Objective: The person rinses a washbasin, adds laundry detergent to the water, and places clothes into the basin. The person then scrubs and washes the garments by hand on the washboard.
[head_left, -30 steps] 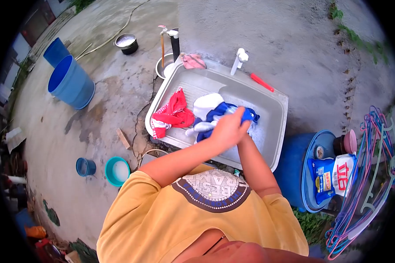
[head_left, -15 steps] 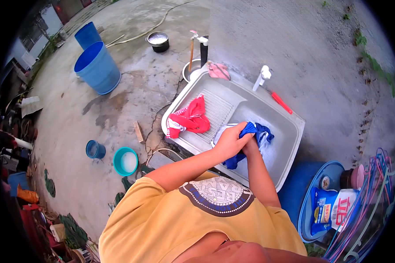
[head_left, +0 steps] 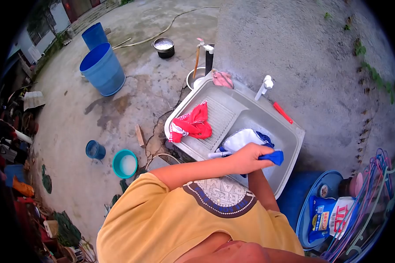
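Observation:
A blue and white garment (head_left: pixel 243 139) lies bunched in the basin of the grey sink (head_left: pixel 289 164). Above the basin's near part, my left hand (head_left: pixel 252 158) is closed on a blue part of cloth (head_left: pixel 274 157) that sticks out to the right of the fingers. My right forearm comes up beneath the left wrist, and the right hand is hidden behind my left hand and forearm. A red and white garment (head_left: pixel 193 124) rests on the ribbed washboard at the sink's left.
A white tap (head_left: pixel 265 86), a red-handled tool (head_left: pixel 283 112) and a pink cloth (head_left: pixel 223 79) are along the far rim. At the right, a blue barrel (head_left: pixel 303 219) bears a detergent bag (head_left: pixel 321 217) beside hangers (head_left: pixel 373 193). Teal (head_left: pixel 125 164) and blue buckets (head_left: pixel 103 70) stand left.
My left hand has moved right and towards my body with the blue cloth. More of the white cloth now shows. My right hand has gone out of sight behind it, and the view has shifted slightly.

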The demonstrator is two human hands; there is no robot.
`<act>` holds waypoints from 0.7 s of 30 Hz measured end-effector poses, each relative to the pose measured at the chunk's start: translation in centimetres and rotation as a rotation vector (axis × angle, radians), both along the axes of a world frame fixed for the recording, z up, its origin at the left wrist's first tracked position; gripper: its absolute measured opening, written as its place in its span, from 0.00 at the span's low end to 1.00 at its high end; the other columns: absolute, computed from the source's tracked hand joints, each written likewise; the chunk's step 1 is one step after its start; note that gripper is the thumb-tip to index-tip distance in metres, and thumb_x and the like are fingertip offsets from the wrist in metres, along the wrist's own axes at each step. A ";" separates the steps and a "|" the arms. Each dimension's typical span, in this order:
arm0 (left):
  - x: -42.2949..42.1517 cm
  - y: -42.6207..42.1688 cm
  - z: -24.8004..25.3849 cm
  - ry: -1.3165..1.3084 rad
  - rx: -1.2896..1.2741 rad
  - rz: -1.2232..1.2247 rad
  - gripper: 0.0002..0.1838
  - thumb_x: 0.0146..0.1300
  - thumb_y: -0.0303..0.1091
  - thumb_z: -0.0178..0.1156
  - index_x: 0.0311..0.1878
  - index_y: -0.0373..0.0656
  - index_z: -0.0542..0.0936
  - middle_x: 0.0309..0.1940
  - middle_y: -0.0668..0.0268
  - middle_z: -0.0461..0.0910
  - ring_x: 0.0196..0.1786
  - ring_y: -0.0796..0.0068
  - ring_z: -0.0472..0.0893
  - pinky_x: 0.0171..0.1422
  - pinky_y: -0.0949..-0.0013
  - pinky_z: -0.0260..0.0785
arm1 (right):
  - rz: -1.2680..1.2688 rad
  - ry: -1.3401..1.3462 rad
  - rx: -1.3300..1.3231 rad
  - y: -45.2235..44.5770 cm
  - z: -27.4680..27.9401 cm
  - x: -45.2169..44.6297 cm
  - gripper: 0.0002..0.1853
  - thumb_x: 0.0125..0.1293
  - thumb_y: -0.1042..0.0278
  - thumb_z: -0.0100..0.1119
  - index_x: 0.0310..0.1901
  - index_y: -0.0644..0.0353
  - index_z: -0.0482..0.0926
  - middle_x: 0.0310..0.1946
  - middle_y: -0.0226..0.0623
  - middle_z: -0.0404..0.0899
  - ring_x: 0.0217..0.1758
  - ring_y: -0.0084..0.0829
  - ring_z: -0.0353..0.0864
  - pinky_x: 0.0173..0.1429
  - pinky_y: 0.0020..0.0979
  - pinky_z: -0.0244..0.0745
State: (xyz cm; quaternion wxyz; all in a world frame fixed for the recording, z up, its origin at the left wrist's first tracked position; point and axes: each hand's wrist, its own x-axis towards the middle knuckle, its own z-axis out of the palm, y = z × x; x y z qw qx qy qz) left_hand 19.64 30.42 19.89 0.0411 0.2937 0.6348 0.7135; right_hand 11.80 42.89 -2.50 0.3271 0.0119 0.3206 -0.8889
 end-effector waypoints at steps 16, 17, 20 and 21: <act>-2.5 -3.6 -6.2 -0.317 -0.496 0.224 0.34 0.76 0.59 0.53 0.34 0.30 0.81 0.21 0.60 0.77 0.29 0.75 0.74 0.38 0.62 0.70 | -0.140 0.056 -0.019 4.1 1.4 -1.5 0.17 0.75 0.61 0.58 0.57 0.63 0.80 0.54 0.40 0.84 0.57 0.34 0.84 0.62 0.41 0.80; -2.0 -3.3 -5.8 -0.324 -0.434 0.162 0.35 0.77 0.60 0.52 0.33 0.30 0.81 0.21 0.61 0.75 0.29 0.75 0.73 0.37 0.62 0.69 | -0.139 0.055 -0.007 4.3 1.4 -1.3 0.17 0.75 0.61 0.59 0.58 0.63 0.79 0.54 0.40 0.84 0.57 0.33 0.84 0.62 0.41 0.80; -0.6 -1.9 -4.2 -0.344 -0.422 -0.099 0.33 0.78 0.58 0.52 0.34 0.31 0.81 0.22 0.63 0.74 0.30 0.76 0.73 0.38 0.63 0.69 | -0.120 0.046 0.021 4.2 1.2 -0.2 0.18 0.74 0.62 0.59 0.58 0.64 0.79 0.54 0.40 0.84 0.57 0.33 0.84 0.62 0.40 0.81; 0.2 -0.8 -4.4 -0.293 -0.334 -0.150 0.32 0.78 0.57 0.53 0.35 0.31 0.81 0.23 0.63 0.75 0.31 0.77 0.73 0.40 0.63 0.69 | -0.113 0.041 0.032 4.2 1.2 0.3 0.18 0.74 0.63 0.60 0.59 0.64 0.79 0.54 0.40 0.84 0.57 0.33 0.84 0.62 0.40 0.81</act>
